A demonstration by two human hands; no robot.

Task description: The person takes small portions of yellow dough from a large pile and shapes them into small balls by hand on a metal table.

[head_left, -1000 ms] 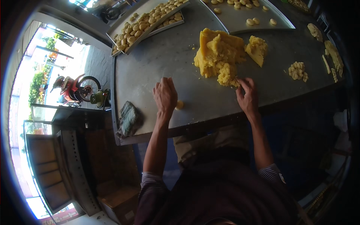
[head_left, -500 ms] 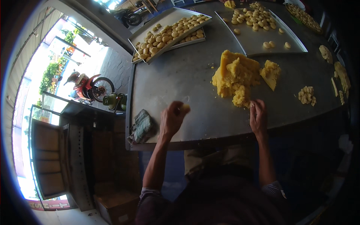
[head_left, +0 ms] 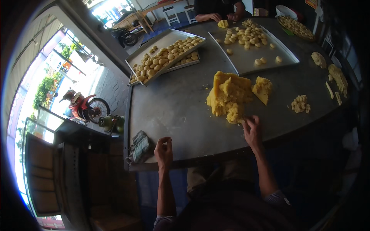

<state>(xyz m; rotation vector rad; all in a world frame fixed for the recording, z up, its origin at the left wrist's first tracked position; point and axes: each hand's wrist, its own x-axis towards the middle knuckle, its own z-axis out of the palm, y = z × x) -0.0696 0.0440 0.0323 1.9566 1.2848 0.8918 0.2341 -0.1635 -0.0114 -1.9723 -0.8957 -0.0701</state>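
Left hand [head_left: 163, 151]: hanging near the table's front edge with fingers curling in and thumb tip lying close to the fingertips; cannot tell whether a small piece is being gripped between them.

Right hand [head_left: 253, 133]: reaching in from the front, half closed, fingers bending, thumb and forefinger tips sitting at the nearest crumbly end of the dough. The tips are apparently touching it; cannot tell whether they are pinching a bit off.

Large, crumbly, bright-yellow dough mound [head_left: 229, 92]: resting on the smooth grey tabletop [head_left: 173, 111], directly beyond the right hand; relative to the left hand, lying farther away and to the right, well apart. Smaller yellow wedge-shaped lump [head_left: 262, 89]: lying just beside the mound's right side, beyond the right hand.

Surroundings: crumpled grey-green cloth [head_left: 141, 144] lying just left of the left hand. Heap of small pale dough pieces [head_left: 300, 104] sitting to the right of the right hand. Shallow metal tray [head_left: 246, 64] holding round pale-yellow dough balls [head_left: 248, 37], beyond the mound. Two overlapping rectangular trays [head_left: 169, 39], also bearing balls, standing at far left. Co-worker's hands [head_left: 212, 17] resting at the far table edge.
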